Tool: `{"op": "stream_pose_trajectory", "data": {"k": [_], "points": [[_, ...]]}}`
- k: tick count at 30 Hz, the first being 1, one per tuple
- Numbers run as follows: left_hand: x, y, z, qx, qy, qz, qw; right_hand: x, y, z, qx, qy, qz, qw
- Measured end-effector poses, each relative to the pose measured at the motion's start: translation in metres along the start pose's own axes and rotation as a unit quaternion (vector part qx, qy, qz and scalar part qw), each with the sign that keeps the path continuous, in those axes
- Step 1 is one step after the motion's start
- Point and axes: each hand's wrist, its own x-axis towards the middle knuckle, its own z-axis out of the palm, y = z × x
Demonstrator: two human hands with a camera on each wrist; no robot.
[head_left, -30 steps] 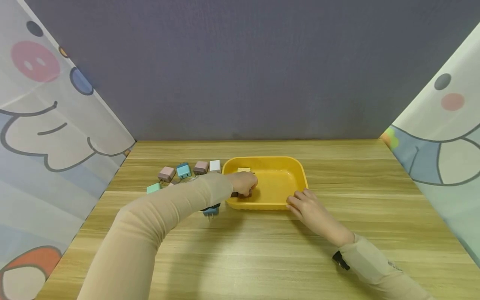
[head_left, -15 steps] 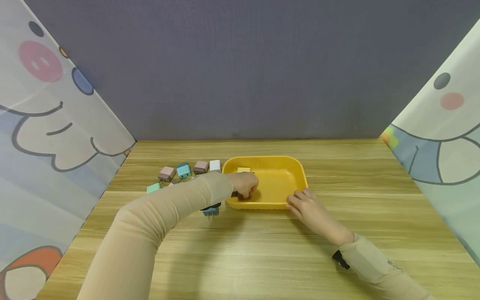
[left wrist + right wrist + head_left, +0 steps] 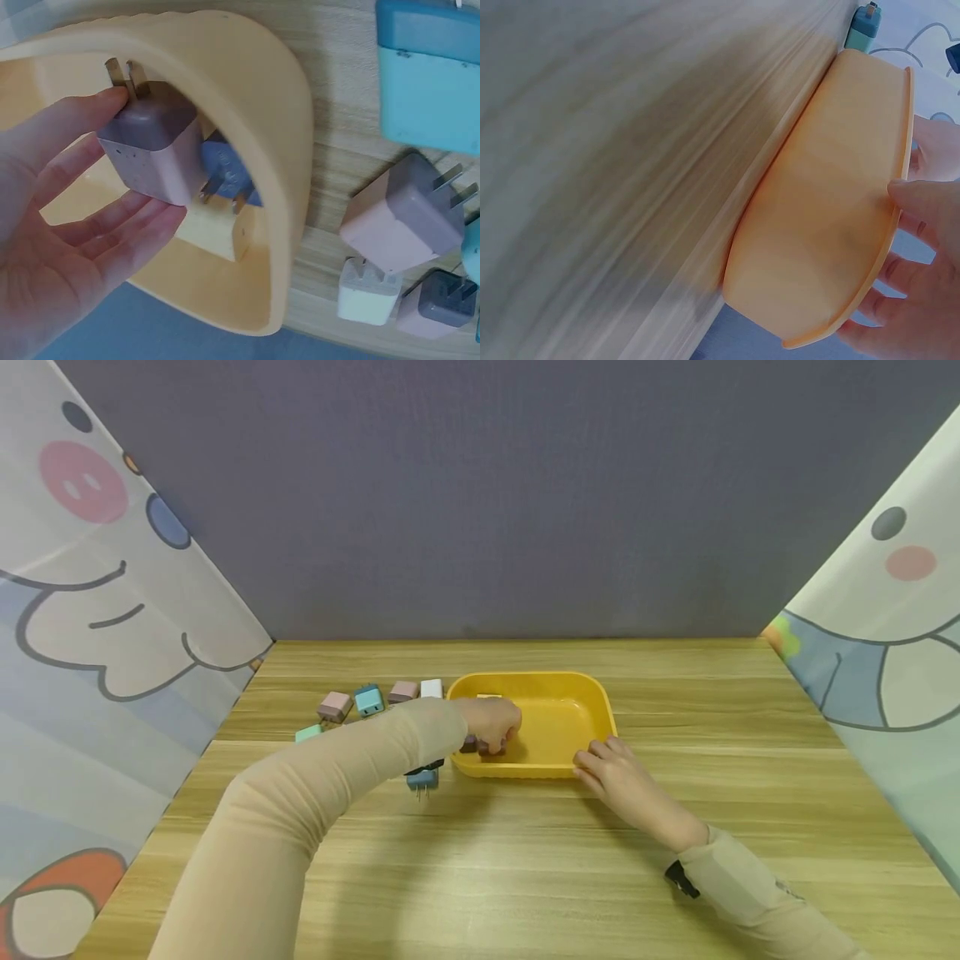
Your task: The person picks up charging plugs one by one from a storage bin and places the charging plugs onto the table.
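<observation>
My left hand (image 3: 491, 720) is inside the yellow tray (image 3: 562, 771), at its left end. In the left wrist view its thumb and fingers pinch a pink and dark-purple plug charger (image 3: 154, 150), whose metal prongs point up beside the thumb. A blue charger (image 3: 229, 169) lies against the tray wall beside it. Under these is a pale yellow charger (image 3: 206, 225), partly covered. My right hand (image 3: 626, 789) grips the tray's near right corner; in the right wrist view the thumb lies outside the rim, with the fingers over the other side.
Left of the tray, several chargers lie on the wooden table: a teal one (image 3: 369, 701), pink ones (image 3: 334, 707), a white one (image 3: 431, 689) and a mint-green one (image 3: 308, 733). A blue charger (image 3: 422, 778) sits near my left wrist. A grey panel (image 3: 510, 510) stands behind.
My left hand has shifted slightly up and right within the tray, so more of the dark chargers beneath it shows. The right hand and the tray have stayed put.
</observation>
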Motion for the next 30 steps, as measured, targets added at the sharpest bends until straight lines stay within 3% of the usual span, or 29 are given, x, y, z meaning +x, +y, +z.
{"op": "stream_pose_trajectory", "data": {"k": [13,30], "points": [[-0.011,0.009,-0.017,0.016,-0.017,0.014,0.9996,0.001,0.000,-0.001,0.001,-0.007,0.004,1.0000],[-0.040,0.004,-0.022,-0.001,0.028,0.039,0.9988,0.000,-0.001,0.000,-0.001,-0.009,0.004,1.0000]]}}
